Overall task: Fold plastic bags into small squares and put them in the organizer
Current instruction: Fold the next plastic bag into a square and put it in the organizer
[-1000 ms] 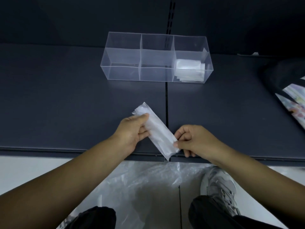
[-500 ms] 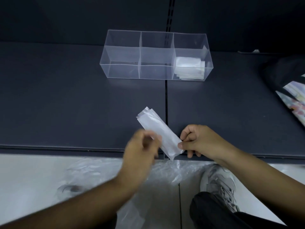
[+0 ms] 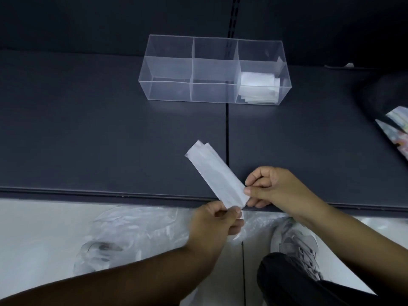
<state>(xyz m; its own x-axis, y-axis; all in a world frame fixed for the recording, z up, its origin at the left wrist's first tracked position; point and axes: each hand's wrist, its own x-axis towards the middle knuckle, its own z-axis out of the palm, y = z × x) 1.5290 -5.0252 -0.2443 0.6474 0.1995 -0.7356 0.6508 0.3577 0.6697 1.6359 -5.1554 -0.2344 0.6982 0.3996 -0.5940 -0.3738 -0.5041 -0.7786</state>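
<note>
Pinching the near end of the folded bag (image 3: 217, 175) between thumb and forefinger of the right hand (image 3: 278, 188), with the fingers curled tight on it. Meeting that same end from below with the left hand (image 3: 217, 221), fingers bent and seemingly nipping the corner, though too smeared by blur to swear to. Stretched aslant as a long narrow strip over the desk (image 3: 88, 133), near end out past the front edge.

Likely to spring open if either pinch slackens, being thin, slick film creased by nothing but the grip. Already stepped apart in layers at the far end, so liable to make a crooked packet when doubled over. Easy also to drag off the edge and drop among the loose bags (image 3: 136, 230) on the floor. Worth watching the fit too. If folded too fat, hard to seat beside the folded squares (image 3: 258, 87) in the right-hand compartment of the organizer (image 3: 167, 89), well apart at the back of the desk.

Dark, matt and flat, that desk, split by a seam down the middle. Behind, a dark panel with a slotted upright (image 3: 231, 21). Below, pale floor and a grey shoe (image 3: 295, 246) beside the bags. At the right edge, a dark bundle (image 3: 379, 93) with something printed poking out.
</note>
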